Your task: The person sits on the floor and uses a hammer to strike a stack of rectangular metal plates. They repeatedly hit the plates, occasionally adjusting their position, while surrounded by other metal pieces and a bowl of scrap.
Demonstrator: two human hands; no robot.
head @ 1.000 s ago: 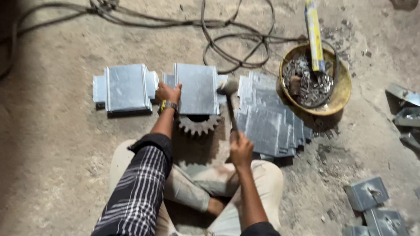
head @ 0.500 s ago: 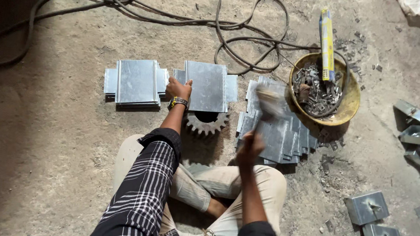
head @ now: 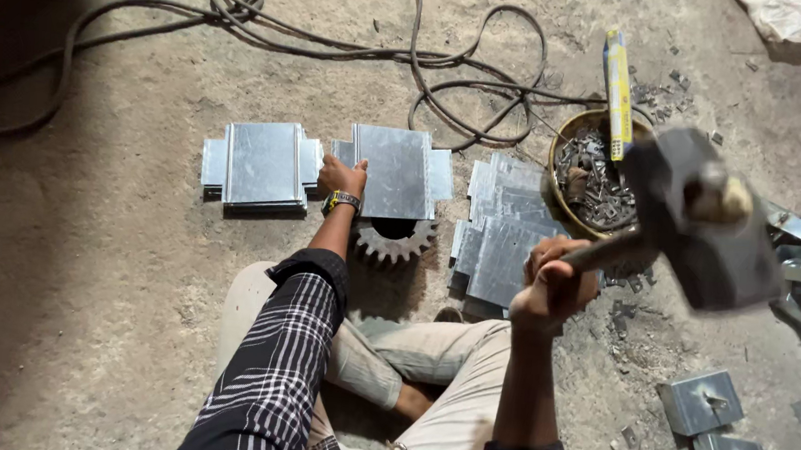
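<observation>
raised since half a second ago: hammer (head: 706, 216), head now lifted high toward the camera and looming large at right, where before only a blur showed over the stacked sheets. camera view also shifted a little nearer.

sandy floor (head: 80, 305) all round, with dark cables (head: 357, 50) looping across the far side. fanned pile of grey metal sheets (head: 499, 238) lying right of centre, just near of the cables. folded metal plate (head: 395, 172) at centre, flat on a toothed gear wheel (head: 397, 239) whose teeth show at the near edge. second folded plate (head: 263, 162) just to the left, apart from the first. round brass-coloured bowl (head: 569, 143) of small scrap pieces at far right, partly hidden behind the hammer head, with a yellow stick (head: 618, 90) resting across it. small square brackets (head: 703, 401) scattered near right.

left hand (head: 340, 177), wristwatch on, resting on the left edge of the central plate, fingers (head: 353, 164) curled over that edge and pressing it down. right hand (head: 551, 284) up in the air over the near end of the sheet pile, fingers wrapped tight round the hammer handle. checked sleeve and light trousers at near centre, legs folded on the floor.
</observation>
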